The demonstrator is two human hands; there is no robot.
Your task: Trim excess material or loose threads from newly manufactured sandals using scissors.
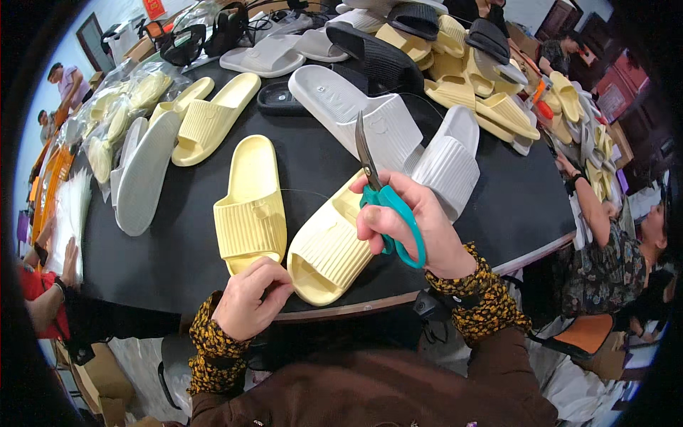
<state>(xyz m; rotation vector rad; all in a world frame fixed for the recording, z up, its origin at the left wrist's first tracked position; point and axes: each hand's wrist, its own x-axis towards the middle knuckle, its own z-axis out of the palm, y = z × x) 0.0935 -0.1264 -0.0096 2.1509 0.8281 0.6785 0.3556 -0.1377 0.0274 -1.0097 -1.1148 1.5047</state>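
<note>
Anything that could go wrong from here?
- Blade slip: the right hand holds the scissors over the right yellow slipper, so a slip might nick it.
- Snag: a thin thread runs between both front yellow slippers; a tug could drag one.
- Fall: the right one's toe sits close to the table edge; a bump might tip it off.

- The head camera is looking down from the head of the person (370, 388), facing forward across the table (512, 213).
- It is sitting near, catching a wide fisheye sweep.
</note>
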